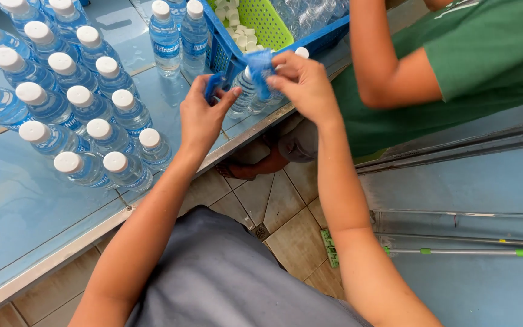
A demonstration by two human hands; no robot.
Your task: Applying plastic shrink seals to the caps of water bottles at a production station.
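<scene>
My left hand [203, 114] pinches small blue plastic labels [213, 85] at the table's edge. My right hand [304, 85] grips a blue label sleeve [260, 71] around the top of a clear water bottle [244, 97] that stands near the table's edge. Both hands are close together over that bottle. Several capped water bottles [86, 103] with white caps and blue labels stand in rows to the left.
A blue crate [225, 54] holding a green basket [264, 21] of white caps sits behind the hands. Another person in a green shirt [455, 66] stands at the right. A metal-edged glass table [19, 206] bears the bottles. Tiled floor and a green-handled tool [467, 251] lie below.
</scene>
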